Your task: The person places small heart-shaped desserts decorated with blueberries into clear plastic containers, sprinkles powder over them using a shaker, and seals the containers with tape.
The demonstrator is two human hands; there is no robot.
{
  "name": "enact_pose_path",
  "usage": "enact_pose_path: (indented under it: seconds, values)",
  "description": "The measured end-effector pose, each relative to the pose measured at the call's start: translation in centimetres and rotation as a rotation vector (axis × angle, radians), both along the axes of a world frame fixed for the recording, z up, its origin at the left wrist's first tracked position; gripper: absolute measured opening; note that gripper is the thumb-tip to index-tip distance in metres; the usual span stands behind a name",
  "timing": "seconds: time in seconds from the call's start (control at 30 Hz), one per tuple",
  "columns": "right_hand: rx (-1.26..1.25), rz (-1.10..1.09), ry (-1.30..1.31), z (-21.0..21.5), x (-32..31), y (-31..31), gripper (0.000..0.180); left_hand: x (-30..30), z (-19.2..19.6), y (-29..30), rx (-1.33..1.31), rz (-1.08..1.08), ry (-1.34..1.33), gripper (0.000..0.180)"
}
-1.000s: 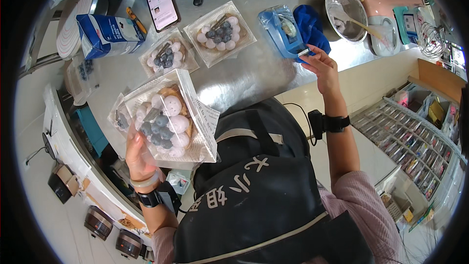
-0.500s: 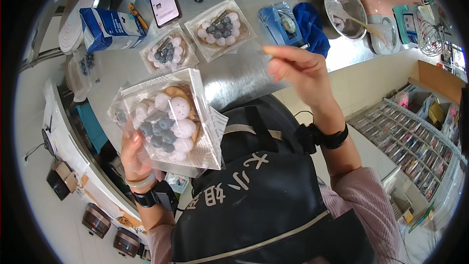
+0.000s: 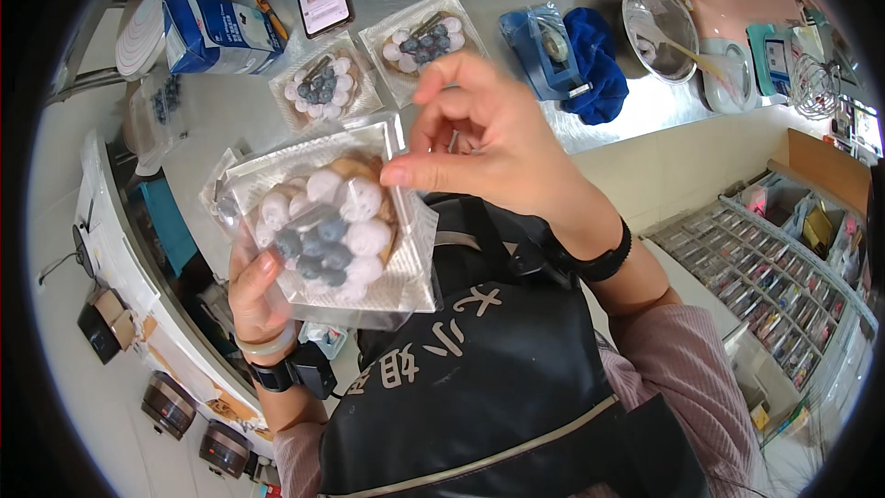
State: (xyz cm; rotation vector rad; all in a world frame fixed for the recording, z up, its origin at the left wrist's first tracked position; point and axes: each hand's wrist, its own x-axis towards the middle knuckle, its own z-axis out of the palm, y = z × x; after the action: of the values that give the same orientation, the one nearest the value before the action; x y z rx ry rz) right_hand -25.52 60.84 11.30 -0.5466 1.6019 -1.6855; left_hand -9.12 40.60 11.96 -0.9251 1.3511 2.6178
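left hand [image 3: 258, 286] cradles wrapped tart [image 3: 327, 226]; right hand [image 3: 489, 143] pinches its corner.

The tart [image 3: 327, 231] sits in a clear square bag, held up tilted above the table's edge. It is round with a brown crust, topped by white cream dollops ringing dark blueberries, and the bag's rim juts past it.
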Motion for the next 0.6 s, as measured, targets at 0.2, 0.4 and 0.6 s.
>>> enact_pose_path:
  seconds: [0.2, 0.4, 0.6]
  values:
    - [-0.606, -0.037, -0.638, -4.3, 2.5, -2.3, 0.029, 0.2, 0.1, 0.6, -0.015, -0.057, 0.041, 0.064]
    - [-0.411, -0.117, -0.52, -4.2, 2.0, -1.4, 0.022, -0.3, -0.3, 0.6, -0.081, 0.048, 0.02, 0.059]
    - [0.83, -0.5, 0.908, -8.5, -5.1, 10.7, 0.02, -1.0, 0.1, -2.9, -0.083, -0.27, -0.061, 0.055]
